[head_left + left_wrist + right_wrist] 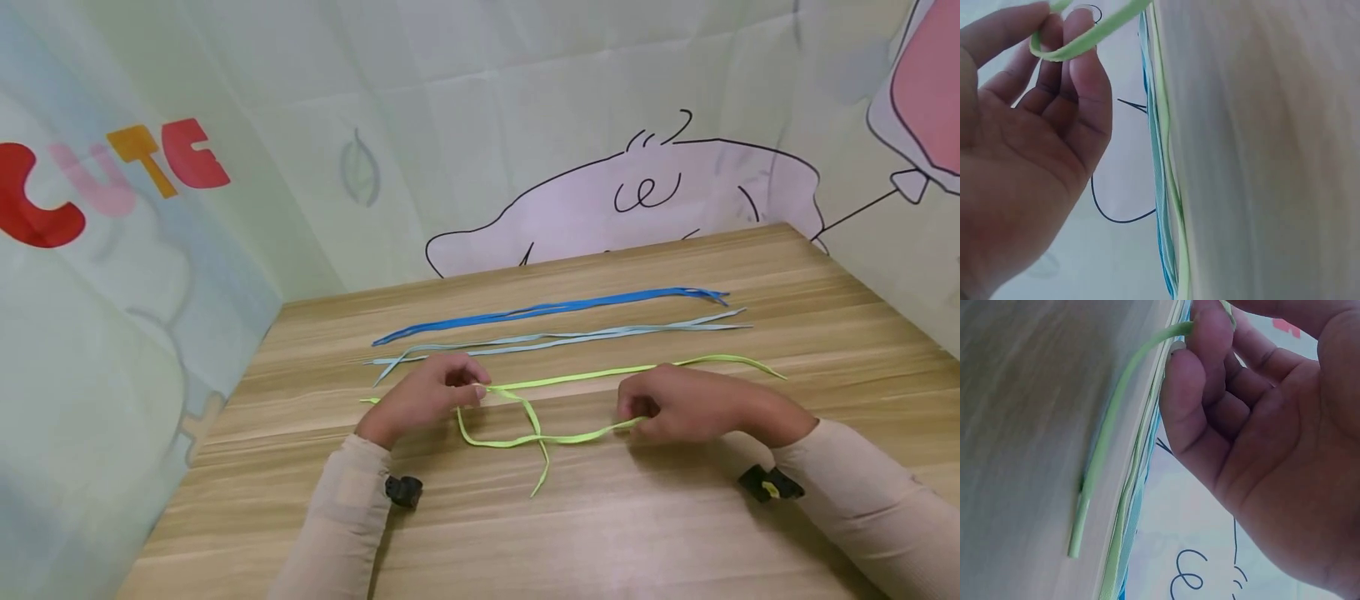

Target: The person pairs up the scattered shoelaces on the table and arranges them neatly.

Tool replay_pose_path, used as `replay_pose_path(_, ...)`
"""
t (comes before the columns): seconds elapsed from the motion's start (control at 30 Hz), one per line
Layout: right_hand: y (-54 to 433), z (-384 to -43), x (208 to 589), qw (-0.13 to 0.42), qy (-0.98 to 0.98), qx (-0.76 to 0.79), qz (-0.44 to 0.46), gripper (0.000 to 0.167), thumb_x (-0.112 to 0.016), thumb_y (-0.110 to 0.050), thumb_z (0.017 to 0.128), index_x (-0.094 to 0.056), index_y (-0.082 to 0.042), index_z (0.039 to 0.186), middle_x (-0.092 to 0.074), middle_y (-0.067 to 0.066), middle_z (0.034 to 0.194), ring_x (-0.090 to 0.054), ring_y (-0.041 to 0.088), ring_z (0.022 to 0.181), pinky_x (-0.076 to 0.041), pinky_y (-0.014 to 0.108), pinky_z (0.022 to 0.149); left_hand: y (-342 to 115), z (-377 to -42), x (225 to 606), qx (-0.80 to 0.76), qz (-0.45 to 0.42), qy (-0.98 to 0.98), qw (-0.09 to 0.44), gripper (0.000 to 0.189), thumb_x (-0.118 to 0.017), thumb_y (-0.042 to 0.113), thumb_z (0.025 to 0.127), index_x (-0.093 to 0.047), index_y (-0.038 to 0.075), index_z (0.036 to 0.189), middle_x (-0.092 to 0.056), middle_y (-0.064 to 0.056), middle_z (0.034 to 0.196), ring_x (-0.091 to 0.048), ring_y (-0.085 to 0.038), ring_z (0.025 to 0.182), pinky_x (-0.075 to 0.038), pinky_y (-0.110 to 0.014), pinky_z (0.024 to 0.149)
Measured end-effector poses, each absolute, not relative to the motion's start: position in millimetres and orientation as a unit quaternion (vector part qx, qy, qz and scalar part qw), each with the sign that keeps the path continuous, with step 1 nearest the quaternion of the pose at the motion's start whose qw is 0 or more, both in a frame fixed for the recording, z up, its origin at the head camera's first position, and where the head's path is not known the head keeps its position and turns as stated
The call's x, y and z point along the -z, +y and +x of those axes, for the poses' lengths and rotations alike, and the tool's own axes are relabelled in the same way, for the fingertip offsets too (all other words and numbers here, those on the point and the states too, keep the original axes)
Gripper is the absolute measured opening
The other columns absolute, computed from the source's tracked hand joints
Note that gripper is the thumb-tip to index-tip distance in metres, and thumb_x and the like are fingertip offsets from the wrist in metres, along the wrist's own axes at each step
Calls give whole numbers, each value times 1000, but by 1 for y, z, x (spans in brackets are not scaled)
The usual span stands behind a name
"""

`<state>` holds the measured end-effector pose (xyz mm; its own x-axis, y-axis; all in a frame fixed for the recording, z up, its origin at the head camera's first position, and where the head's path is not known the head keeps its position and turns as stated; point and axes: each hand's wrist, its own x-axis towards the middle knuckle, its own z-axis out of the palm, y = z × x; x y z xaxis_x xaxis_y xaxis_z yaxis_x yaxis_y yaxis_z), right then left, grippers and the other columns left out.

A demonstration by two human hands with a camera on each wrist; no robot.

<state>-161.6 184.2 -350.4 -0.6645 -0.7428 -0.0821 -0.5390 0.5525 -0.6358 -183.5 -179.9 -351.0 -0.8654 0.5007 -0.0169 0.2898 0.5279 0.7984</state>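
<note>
A lime-green shoelace [577, 437] bends into a loop between my hands and crosses itself near the middle, one tip pointing toward me. My left hand [438, 392] pinches the loop's far left part between thumb and fingertips; in the left wrist view the lace [1085, 44] curves over the fingers. On the right, my right hand [678, 404] pinches the same lace farther along. From those fingers a tail [1104, 437] runs down to its tip, as the right wrist view shows. A second lime-green shoelace [585, 377] stretches behind both hands, partly hidden by them.
Beyond lie a pair of light-blue shoelaces [540, 340] and, farther back, blue shoelaces [555, 309], laid out lengthwise. Everything rests on a wood-grain table [615, 533]. A printed cloth [480, 150] hangs behind the table's back edge and along its sides.
</note>
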Motion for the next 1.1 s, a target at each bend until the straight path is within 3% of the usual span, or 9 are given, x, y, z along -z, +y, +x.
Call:
replay_pose_path(0.13, 184, -162, 350, 179, 870, 298, -351, 14, -70, -8, 87, -66, -20, 92, -55, -8, 77, -50, 11, 70, -43, 26, 59, -185, -184, 348, -447, 220, 859, 118, 21, -60, 16, 100, -71, 10, 117, -69, -8, 93, -64, -22, 90, -51, -38, 82)
replay_pose_path(0.27, 184, -163, 349, 164, 874, 300, -345, 14, -69, -7, 87, -65, -19, 92, -52, -7, 72, -48, 10, 66, -41, 25, 57, -190, -184, 346, -465, 202, 854, 118, 20, -58, 18, 102, -71, 11, 116, -70, -7, 93, -66, -22, 90, -52, -40, 80)
replay_pose_path(0.63, 185, -164, 351, 122, 888, 302, -326, 16, -66, -7, 91, -56, -15, 101, -38, -9, 67, -39, 8, 63, -36, 26, 59, -191, -185, 344, -525, 195, 822, 109, 24, -47, 12, 107, -58, -7, 117, -67, -15, 99, -65, -28, 91, -52, -42, 78)
replay_pose_path(0.9, 185, -165, 351, 80, 886, 311, -334, 13, -66, -5, 93, -58, -14, 98, -34, -10, 67, -36, 7, 62, -36, 26, 60, -194, -185, 343, -539, 185, 816, 95, 23, -47, 11, 106, -54, -8, 118, -67, -16, 99, -64, -29, 91, -52, -42, 80)
replay_pose_path(1.1, 184, -167, 352, 79, 886, 321, -324, 13, -65, -5, 92, -61, -17, 96, -39, -10, 66, -40, 7, 61, -38, 26, 60, -196, -185, 342, -548, 166, 815, 87, 15, -50, 8, 104, -52, -3, 114, -67, -22, 102, -66, -31, 91, -53, -41, 80)
